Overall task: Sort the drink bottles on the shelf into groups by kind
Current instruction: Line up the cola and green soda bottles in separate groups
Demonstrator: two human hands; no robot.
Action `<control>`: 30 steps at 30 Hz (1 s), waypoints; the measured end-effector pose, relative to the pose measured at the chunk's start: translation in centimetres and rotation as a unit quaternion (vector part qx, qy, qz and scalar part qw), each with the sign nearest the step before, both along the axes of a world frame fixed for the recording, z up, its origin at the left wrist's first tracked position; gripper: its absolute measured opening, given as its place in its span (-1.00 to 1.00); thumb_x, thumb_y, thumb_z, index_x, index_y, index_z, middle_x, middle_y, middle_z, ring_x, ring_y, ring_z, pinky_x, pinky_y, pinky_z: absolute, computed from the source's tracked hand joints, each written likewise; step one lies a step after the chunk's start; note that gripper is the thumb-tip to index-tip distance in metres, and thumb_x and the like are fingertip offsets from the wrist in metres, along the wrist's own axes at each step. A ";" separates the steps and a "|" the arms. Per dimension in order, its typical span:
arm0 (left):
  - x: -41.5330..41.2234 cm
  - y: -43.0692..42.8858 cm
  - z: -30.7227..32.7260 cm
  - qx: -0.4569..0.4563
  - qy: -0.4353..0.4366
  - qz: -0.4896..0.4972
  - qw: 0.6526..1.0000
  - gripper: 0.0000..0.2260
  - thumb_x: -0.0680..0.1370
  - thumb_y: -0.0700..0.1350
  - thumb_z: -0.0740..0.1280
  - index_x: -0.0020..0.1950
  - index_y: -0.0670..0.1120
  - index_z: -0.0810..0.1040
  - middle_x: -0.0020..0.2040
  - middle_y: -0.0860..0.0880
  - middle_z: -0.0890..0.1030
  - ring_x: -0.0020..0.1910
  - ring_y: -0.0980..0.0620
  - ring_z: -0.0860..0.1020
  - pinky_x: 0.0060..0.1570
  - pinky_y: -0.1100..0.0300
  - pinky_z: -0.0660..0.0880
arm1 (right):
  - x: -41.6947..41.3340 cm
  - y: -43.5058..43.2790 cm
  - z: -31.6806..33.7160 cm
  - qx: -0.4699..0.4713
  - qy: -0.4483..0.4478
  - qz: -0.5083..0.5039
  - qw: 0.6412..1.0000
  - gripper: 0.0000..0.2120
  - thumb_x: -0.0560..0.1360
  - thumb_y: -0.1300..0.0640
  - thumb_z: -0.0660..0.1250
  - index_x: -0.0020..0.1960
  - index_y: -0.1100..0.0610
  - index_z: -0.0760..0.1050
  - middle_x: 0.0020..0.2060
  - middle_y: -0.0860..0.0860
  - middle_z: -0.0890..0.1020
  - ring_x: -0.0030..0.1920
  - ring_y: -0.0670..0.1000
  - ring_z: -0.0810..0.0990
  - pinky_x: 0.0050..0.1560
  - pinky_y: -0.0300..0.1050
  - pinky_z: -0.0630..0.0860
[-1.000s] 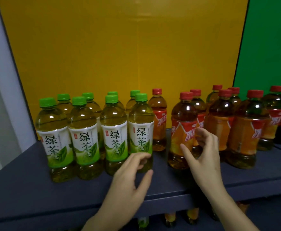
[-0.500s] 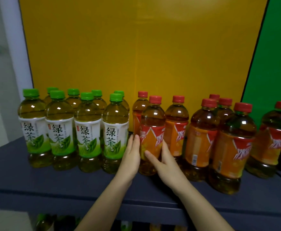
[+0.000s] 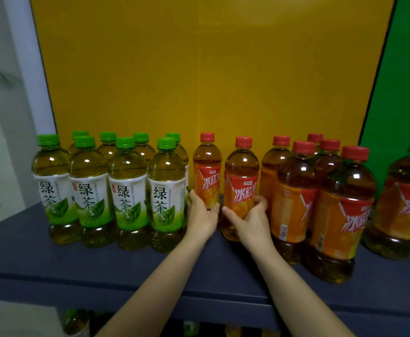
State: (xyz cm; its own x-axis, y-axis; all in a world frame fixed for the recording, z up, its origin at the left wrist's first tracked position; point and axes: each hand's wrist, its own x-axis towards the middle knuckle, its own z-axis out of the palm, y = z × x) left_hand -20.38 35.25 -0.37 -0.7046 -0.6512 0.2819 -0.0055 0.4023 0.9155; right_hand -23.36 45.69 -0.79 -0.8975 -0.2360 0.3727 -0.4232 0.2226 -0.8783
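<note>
Shelf: dark blue-grey, all bottles upright.

Green tea bottles: 8 with green caps, in 2 rows of 4, packed tight at the left end. White/green labels face out.

Iced red tea bottles: red caps, orange/red labels, clustered right of centre. 5 stand close together and a 6th stands apart at the far right edge, partly cut off.

2 more red-cap bottles stand between the groups:
- rear red tea bottle: just beside the green group, set back. Left hand is wrapped round its lower body, fingers on the left side, thumb across the front.
- front red tea bottle: slightly nearer the shelf edge, just left of the red cluster. Right hand grips it low, thumb on the left, fingers curled round the right side.

Both held bottles look vertical. The hands hide their bases, so I can't tell whether they are on the shelf or lifted.

Behind is a yellow back panel, with a green panel at the right. More bottles show dimly on the level below, too dark to tell their kind.
</note>
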 end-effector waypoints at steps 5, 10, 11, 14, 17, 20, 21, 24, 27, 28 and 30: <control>-0.8 0.0 0.2 -0.030 0.000 0.019 0.999 -0.47 0.50 -0.17 0.35 0.36 -0.20 0.16 0.33 -0.19 0.40 0.30 -0.15 0.41 0.29 -0.05 0.36 | -1.1 -0.7 0.2 -0.018 -0.005 -0.035 0.999 -0.21 0.41 0.06 0.43 0.43 0.22 0.03 0.36 0.16 0.33 0.37 0.14 0.33 0.36 0.00 0.29; -0.9 -0.2 0.0 -0.056 -0.009 -0.004 0.998 -0.47 0.49 -0.13 0.37 0.36 -0.18 0.21 0.30 -0.17 0.42 0.27 -0.13 0.44 0.27 -0.01 0.40 | -1.3 -1.5 -0.1 -0.037 0.006 -0.019 0.999 -0.22 0.47 0.10 0.35 0.48 0.18 -0.09 0.40 0.15 0.27 0.40 0.12 0.27 0.40 0.10 0.25; -0.9 -0.2 -0.1 -0.059 -0.008 -0.009 0.998 -0.48 0.50 -0.13 0.37 0.36 -0.18 0.21 0.30 -0.16 0.42 0.28 -0.12 0.43 0.27 0.01 0.39 | -1.3 -1.5 -0.2 -0.038 0.012 -0.017 0.999 -0.23 0.47 0.12 0.34 0.48 0.17 -0.09 0.40 0.15 0.26 0.40 0.12 0.25 0.41 0.11 0.23; -0.8 -0.4 -0.3 -0.064 -0.008 -0.011 0.998 -0.48 0.49 -0.13 0.38 0.36 -0.18 0.22 0.31 -0.16 0.41 0.30 -0.10 0.41 0.28 0.02 0.38 | -1.4 -1.6 -0.3 -0.023 0.031 -0.026 0.999 -0.24 0.48 0.13 0.33 0.48 0.20 -0.08 0.40 0.16 0.25 0.41 0.12 0.24 0.41 0.11 0.22; -0.8 -0.5 -0.4 -0.072 -0.002 -0.013 0.997 -0.46 0.48 -0.12 0.39 0.36 -0.18 0.21 0.31 -0.16 0.41 0.30 -0.11 0.40 0.29 0.01 0.37 | -1.8 -1.9 -0.2 -0.011 0.034 -0.044 0.998 -0.25 0.49 0.10 0.33 0.48 0.21 -0.07 0.40 0.17 0.27 0.40 0.13 0.27 0.39 0.07 0.26; -0.8 -0.6 -0.5 -0.078 0.000 -0.014 0.997 -0.46 0.48 -0.11 0.39 0.36 -0.18 0.21 0.31 -0.16 0.41 0.30 -0.11 0.40 0.29 -0.01 0.37 | -1.9 -2.1 -0.2 -0.004 0.039 -0.065 0.997 -0.26 0.48 0.07 0.34 0.47 0.20 -0.04 0.38 0.16 0.32 0.38 0.12 0.32 0.36 0.02 0.30; -0.8 -0.6 -0.6 -0.078 -0.001 -0.015 0.997 -0.46 0.48 -0.12 0.39 0.36 -0.18 0.21 0.31 -0.16 0.41 0.30 -0.11 0.40 0.29 -0.01 0.38 | -2.0 -2.1 -0.3 0.000 0.041 -0.072 0.997 -0.26 0.48 0.06 0.34 0.47 0.19 -0.02 0.37 0.15 0.33 0.37 0.12 0.33 0.35 0.01 0.32; -0.8 -0.6 -0.6 -0.075 0.002 -0.016 0.997 -0.47 0.48 -0.12 0.39 0.35 -0.18 0.22 0.31 -0.16 0.42 0.30 -0.11 0.41 0.28 0.01 0.39 | -2.0 -2.0 -0.4 0.014 0.046 -0.088 0.995 -0.27 0.47 0.03 0.34 0.47 0.18 0.00 0.35 0.15 0.36 0.35 0.12 0.36 0.32 0.00 0.34; -0.6 -0.4 -0.5 -0.075 0.001 -0.017 0.997 -0.49 0.50 -0.13 0.37 0.37 -0.18 0.23 0.32 -0.15 0.42 0.28 -0.10 0.43 0.23 0.07 0.38 | -1.8 -1.8 -0.4 0.014 0.050 -0.086 0.995 -0.27 0.47 0.04 0.35 0.47 0.19 0.03 0.34 0.15 0.38 0.34 0.11 0.38 0.32 0.01 0.36; -0.5 -0.4 -0.5 -0.077 0.001 -0.019 0.997 -0.48 0.51 -0.14 0.36 0.39 -0.18 0.21 0.33 -0.15 0.41 0.29 -0.10 0.42 0.24 0.08 0.37 | -1.6 -1.7 -0.3 0.012 0.051 -0.080 0.995 -0.27 0.47 0.05 0.35 0.47 0.20 0.03 0.34 0.15 0.38 0.35 0.12 0.37 0.33 0.03 0.34; -0.1 -0.1 -0.5 -0.089 -0.002 -0.026 0.996 -0.40 0.53 -0.15 0.32 0.48 -0.19 0.10 0.42 -0.16 0.32 0.37 -0.10 0.34 0.32 0.06 0.31 | -0.9 -1.0 0.0 0.009 0.053 -0.062 0.997 -0.29 0.47 0.08 0.34 0.48 0.19 0.03 0.36 0.14 0.35 0.38 0.11 0.33 0.37 0.08 0.30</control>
State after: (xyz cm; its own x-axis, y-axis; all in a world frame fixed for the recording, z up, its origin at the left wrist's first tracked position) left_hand -20.47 35.15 -0.84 -0.7374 -0.5538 0.3868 0.0155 0.5586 0.8293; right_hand -24.27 44.65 -0.78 -0.8760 -0.1332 0.4635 -0.4815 0.2947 -0.8254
